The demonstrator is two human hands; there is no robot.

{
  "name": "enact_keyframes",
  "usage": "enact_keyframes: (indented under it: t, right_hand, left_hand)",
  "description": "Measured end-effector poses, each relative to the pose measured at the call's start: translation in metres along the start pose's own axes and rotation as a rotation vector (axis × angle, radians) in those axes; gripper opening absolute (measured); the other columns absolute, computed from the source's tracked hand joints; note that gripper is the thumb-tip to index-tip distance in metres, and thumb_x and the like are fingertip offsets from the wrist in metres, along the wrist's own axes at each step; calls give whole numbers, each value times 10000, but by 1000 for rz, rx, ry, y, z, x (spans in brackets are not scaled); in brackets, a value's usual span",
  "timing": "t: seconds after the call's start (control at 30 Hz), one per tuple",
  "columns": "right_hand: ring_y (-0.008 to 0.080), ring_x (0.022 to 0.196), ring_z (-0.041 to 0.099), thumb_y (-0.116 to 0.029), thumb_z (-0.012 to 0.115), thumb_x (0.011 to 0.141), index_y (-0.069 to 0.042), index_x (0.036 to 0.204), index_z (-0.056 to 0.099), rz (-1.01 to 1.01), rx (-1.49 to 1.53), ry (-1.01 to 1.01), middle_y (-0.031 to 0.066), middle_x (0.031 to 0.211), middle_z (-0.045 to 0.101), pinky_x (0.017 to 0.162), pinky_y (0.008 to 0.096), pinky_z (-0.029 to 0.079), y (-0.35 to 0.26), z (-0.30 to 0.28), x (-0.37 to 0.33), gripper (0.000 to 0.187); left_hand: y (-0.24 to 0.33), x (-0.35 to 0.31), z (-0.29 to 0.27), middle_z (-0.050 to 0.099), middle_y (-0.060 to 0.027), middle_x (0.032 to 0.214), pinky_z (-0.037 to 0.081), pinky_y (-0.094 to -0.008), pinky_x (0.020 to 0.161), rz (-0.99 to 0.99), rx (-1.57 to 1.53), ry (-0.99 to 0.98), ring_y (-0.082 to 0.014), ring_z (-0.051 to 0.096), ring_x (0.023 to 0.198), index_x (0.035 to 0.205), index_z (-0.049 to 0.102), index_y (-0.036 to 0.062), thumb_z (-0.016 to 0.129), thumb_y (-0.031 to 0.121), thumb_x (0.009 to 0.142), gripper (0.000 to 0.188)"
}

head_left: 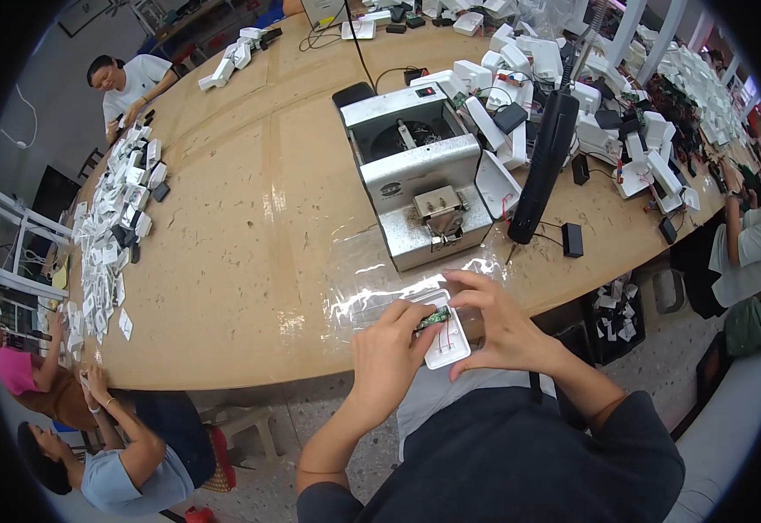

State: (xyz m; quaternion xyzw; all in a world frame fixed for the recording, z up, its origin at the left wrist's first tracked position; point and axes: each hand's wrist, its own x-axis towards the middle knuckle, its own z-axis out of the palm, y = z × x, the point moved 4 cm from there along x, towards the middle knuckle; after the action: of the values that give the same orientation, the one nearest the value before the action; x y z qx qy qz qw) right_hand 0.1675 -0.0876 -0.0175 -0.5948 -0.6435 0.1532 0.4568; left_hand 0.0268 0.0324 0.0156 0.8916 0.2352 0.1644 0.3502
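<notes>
Both forearms raised from below, left hand point(387, 356) and right hand point(495, 321) close together, fingers seemingly pinched

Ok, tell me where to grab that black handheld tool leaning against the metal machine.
Probably around the upper shaft of the black handheld tool, coming from its right side: it stands tilted, long and narrow, the metal machine blocks its left, and its tip rests on the table.

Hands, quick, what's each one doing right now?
Left hand: closed, pinching the small green circuit board.
Right hand: fingers curled on the white plastic casing, steadying it.
</notes>
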Motion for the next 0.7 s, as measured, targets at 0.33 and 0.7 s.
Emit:
enact_keyframes:
  t: [0.33,0.7]
  right_hand:
    - [279,1251,554,-272,569,1049,15,1378,402,206,-162,996,195,1349,518,1071,395,431,50,-113,43,468]
    - [135,606,564,-557,477,1042,-21,1466,328,22,459,772,65,841,498,511,273,527,18,-109,86,700]
  left_hand:
    - [-2,5,10,649,-37,923,498,-416,595,3,13,-75,-291,670,706,998,746,129,764,223,874,158]
    - [-3,4,7,630,-76,947,512,-426,634,46,-56,-100,-313,664,739,1029,721,84,761,160,866,184]
